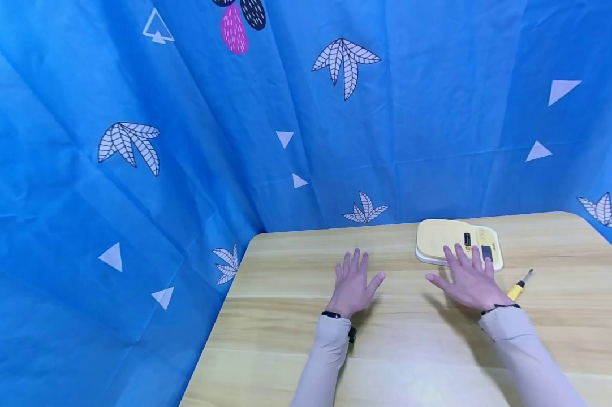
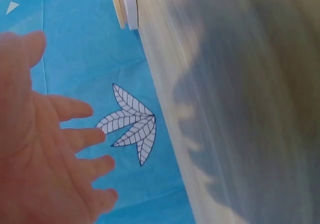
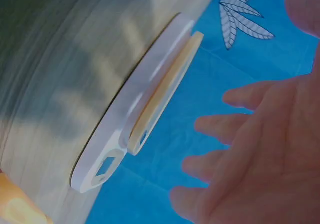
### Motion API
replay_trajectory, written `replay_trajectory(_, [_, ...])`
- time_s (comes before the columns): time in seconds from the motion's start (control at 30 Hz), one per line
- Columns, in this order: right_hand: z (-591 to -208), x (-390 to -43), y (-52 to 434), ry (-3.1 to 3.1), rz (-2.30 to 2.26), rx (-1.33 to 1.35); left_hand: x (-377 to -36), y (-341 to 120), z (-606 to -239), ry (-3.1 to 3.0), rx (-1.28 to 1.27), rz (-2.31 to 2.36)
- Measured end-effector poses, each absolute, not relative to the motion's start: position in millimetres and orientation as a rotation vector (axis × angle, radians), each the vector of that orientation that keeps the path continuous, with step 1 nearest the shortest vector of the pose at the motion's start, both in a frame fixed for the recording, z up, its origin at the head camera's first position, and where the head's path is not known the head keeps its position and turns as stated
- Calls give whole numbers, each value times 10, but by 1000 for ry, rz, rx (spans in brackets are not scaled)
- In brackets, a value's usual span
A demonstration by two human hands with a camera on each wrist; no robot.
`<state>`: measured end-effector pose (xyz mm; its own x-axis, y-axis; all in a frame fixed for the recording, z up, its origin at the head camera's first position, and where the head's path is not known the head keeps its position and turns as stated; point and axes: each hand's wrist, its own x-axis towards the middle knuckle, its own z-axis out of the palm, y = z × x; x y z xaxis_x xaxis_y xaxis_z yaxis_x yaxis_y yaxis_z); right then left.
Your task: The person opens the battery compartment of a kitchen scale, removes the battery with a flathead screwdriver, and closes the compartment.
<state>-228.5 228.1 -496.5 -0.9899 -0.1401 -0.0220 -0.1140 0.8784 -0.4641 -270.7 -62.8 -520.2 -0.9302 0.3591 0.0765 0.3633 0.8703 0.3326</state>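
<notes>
My left hand (image 1: 353,284) hovers over the table with its fingers spread and palm down, holding nothing. Its shadow falls on the wood below in the left wrist view. My right hand (image 1: 473,281) is likewise spread and bare, its fingertips overlapping the near edge of a kitchen scale (image 1: 440,240) in the head view. The scale has a white body, a small display and a raised pale yellow plate (image 3: 167,91). Beside my right wrist lies a screwdriver (image 1: 521,285) with a yellow handle and a metal shaft, its handle end partly hidden by the wrist.
The light wooden table (image 1: 285,316) has rounded back corners. A blue curtain (image 1: 413,124) printed with leaves and triangles hangs right behind the table and along its left side. The scale stands close to the table's back edge.
</notes>
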Motion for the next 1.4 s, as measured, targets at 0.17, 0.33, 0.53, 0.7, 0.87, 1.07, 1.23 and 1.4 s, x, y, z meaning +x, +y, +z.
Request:
replay_trajectory(0.17, [-4906,-2306,2446,2944,-775,-230,-2760,-542,-5195,-3025,-668,-705])
replay_trajectory(0.33, [-4848,-2402,2704,2903,-904,-265,-2889,-356,-5220,-3042,-673,-986])
replay_trajectory(0.53, [-4885,-2540,3020,2854,-1006,-238,-2974,-138,-5304,-2994,-533,-1381])
replay_trajectory(0.7, [-4980,-2614,3243,2813,-996,-134,-3017,-16,-5441,-2826,-298,-1745])
replay_trajectory(0.87, [-5058,-2690,3417,2717,-1155,-100,-3056,142,-5494,-2640,-137,-1992])
replay_trajectory(1.07, [-5043,-2750,3530,2593,-1259,51,-3123,460,-5452,-2546,-68,-2157])
replay_trajectory(1.23, [-5054,-2753,3488,2577,-1296,114,-3115,659,-5408,-2547,-38,-2161])
replay_trajectory(1.4, [-5105,-2733,3395,2584,-1357,89,-3067,711,-5346,-2575,-8,-2117])
